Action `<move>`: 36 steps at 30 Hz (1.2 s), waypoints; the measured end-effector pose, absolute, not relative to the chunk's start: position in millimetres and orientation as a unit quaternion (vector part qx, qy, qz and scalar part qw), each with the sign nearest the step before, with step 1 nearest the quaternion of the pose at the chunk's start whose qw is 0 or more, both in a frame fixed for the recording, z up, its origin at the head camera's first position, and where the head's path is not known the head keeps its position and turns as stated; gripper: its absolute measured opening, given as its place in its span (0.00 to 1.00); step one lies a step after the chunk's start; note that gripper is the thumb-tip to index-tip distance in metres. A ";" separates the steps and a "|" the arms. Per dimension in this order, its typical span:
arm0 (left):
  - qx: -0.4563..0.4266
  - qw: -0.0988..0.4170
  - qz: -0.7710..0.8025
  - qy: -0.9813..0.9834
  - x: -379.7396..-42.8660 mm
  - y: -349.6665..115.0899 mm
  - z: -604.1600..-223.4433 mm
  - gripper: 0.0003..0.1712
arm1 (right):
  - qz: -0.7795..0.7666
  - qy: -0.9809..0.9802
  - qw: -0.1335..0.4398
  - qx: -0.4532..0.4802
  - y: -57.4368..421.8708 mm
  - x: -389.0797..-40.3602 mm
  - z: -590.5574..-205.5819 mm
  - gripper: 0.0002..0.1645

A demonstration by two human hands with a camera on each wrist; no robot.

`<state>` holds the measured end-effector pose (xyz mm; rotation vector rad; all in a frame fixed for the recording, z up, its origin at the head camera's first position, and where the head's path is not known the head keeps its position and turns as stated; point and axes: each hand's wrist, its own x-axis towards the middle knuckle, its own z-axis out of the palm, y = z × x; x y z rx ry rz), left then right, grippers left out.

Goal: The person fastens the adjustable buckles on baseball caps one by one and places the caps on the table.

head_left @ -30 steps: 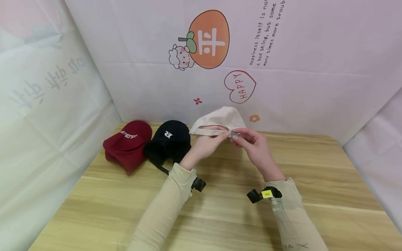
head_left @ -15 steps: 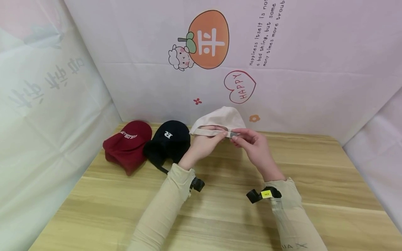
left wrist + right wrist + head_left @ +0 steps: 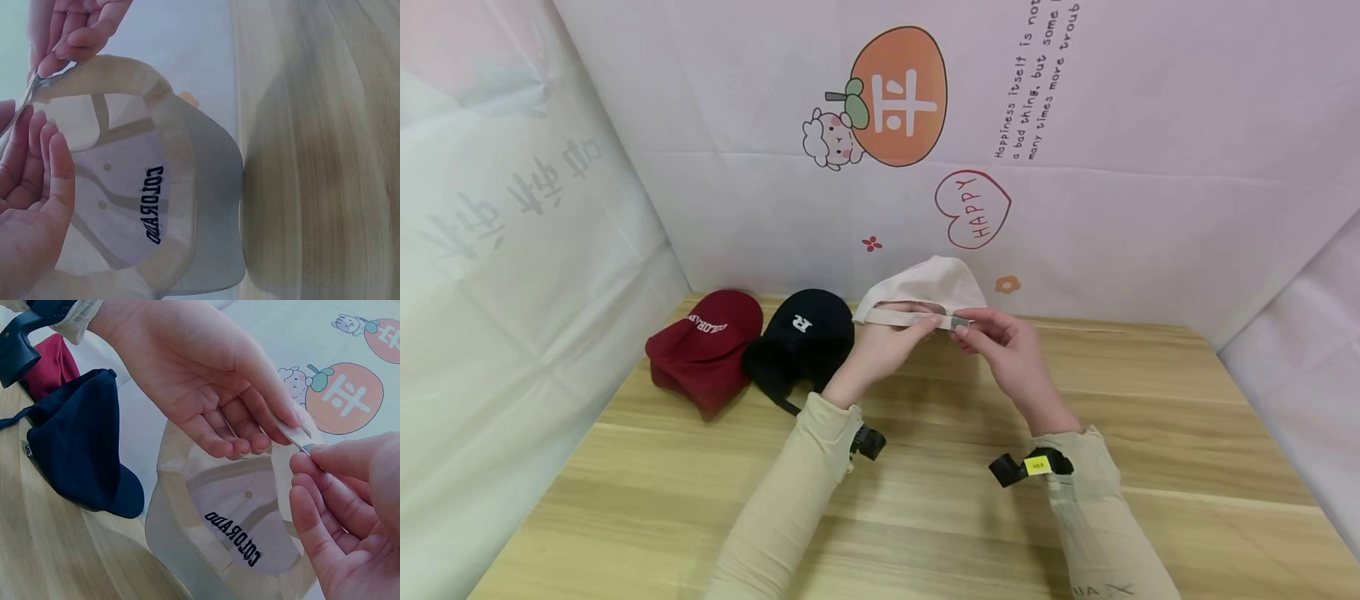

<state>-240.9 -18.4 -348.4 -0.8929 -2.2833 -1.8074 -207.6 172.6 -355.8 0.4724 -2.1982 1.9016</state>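
A cream baseball cap (image 3: 928,279) is held up above the back of the table, its rear strap (image 3: 898,317) facing me. In the left wrist view the inside of the cap (image 3: 134,194) shows dark COLORADO lettering. My left hand (image 3: 883,346) pinches the strap between thumb and fingers. Just right of it, my right hand (image 3: 1011,354) pinches the grey metal buckle (image 3: 959,323) at the strap's end. In the right wrist view, the thumb and fingertips of both hands, left hand (image 3: 212,381) and right hand (image 3: 344,506), meet closely along the strap.
A dark red cap (image 3: 711,350) with white lettering lies at the table's back left. Beside it sits a black cap (image 3: 808,337) with a white R, its strap trailing toward my left wrist. Printed white cloth (image 3: 1120,233) hangs behind the wooden table (image 3: 940,533).
My left hand has slid slightly left along the strap, leaving more strap showing beside the buckle. My right hand stays at the buckle almost unmoved.
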 end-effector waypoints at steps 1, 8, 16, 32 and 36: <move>-0.296 0.050 -0.596 -0.745 -241.3 -18.9 -348.6 0.10 | 0.642 -0.744 0.097 0.159 171.8 -205.4 -352.3 0.16; -0.299 0.067 -0.597 -0.742 -250.4 -16.6 -360.2 0.10 | 0.635 -0.753 0.088 0.149 167.0 -199.5 -342.7 0.15; -0.291 0.057 -0.592 -0.749 -249.0 -15.0 -361.3 0.11 | 0.654 -0.735 0.085 0.158 172.8 -211.9 -362.5 0.17; -0.290 0.062 -0.595 -0.747 -244.9 -13.0 -357.5 0.11 | 0.693 -0.712 0.047 0.106 175.6 -213.0 -366.5 0.17; -0.297 0.057 -0.596 -0.744 -232.9 -12.6 -343.3 0.10 | 0.692 -0.712 0.057 0.107 175.0 -214.5 -368.7 0.16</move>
